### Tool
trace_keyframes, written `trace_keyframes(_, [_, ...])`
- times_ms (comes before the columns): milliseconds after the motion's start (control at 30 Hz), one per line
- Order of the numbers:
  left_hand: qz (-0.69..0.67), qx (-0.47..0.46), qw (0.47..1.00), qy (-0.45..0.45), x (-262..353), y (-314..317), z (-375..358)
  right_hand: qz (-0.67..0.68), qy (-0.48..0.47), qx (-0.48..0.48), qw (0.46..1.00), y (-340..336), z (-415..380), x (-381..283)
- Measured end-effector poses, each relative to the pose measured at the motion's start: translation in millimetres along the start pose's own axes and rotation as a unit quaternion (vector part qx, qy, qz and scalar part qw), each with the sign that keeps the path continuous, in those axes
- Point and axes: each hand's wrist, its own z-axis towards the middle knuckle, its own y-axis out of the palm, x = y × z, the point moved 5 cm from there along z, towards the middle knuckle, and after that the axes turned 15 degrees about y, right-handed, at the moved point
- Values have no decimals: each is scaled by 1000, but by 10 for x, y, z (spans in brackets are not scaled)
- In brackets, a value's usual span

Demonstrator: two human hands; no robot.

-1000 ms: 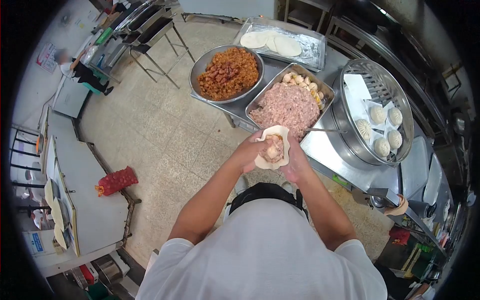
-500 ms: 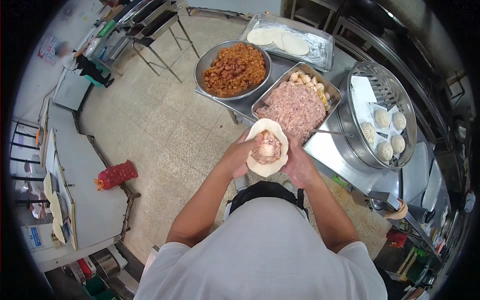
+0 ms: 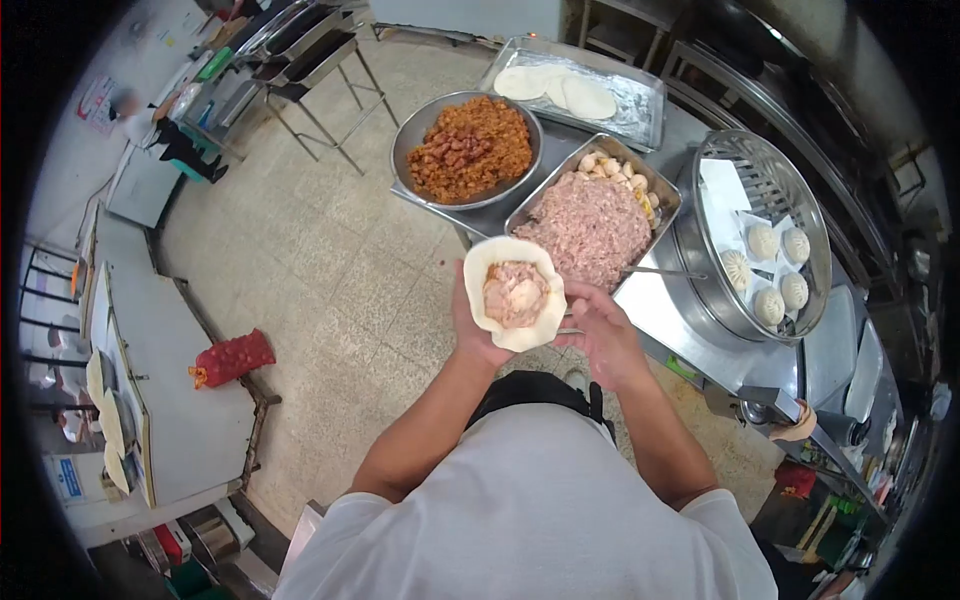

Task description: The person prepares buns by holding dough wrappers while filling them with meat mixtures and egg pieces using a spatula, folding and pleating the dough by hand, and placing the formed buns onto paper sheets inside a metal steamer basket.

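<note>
A round dough wrapper point(image 3: 547, 328) lies face up on my left hand point(image 3: 478, 325), whose palm and fingers cup it from below and from the left. Pink minced meat filling point(image 3: 508, 288) sits in its middle, with a pale lump on top. My right hand point(image 3: 610, 345) is at the wrapper's right edge, fingers apart and slightly bent, fingertips right by the rim. Just beyond the hands, a metal tray point(image 3: 672, 190) holds more minced meat point(image 3: 590, 225) and pale yellowish pieces point(image 3: 625, 172). A metal utensil handle point(image 3: 665, 272) sticks out of the meat.
A bowl of reddish-brown filling point(image 3: 470, 150) stands left of the meat tray. Behind it, a tray point(image 3: 640, 110) holds flat dough rounds point(image 3: 590, 97). At right, a steamer point(image 3: 700, 285) contains several pleated buns point(image 3: 763, 242). A red net sack point(image 3: 235, 358) lies at left; a person point(image 3: 150, 125) is far left.
The wrapper has shifted slightly left and now rests on my left hand. My left thumb has come off the filling, and my right hand has loosened from the wrapper's side, its fingers spreading.
</note>
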Motion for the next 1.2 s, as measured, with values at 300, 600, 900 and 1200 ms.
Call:
trace_keyframes(300, [76,-29,996,35,210,407,14,-93,-103,-38,990,206,-195,-173])
trace_keyframes(600, [-28,-50,997,55,354,554,-33,-99,-74,-33,992,188,-138,-110])
trace_keyframes(900, [97,79,988,92,390,125,-237,-59,-141,-52,987,524,-35,-172])
trace_keyframes(1200, [128,-3,991,28,295,279,-281,-130,-171,8,977,599,-110,-213])
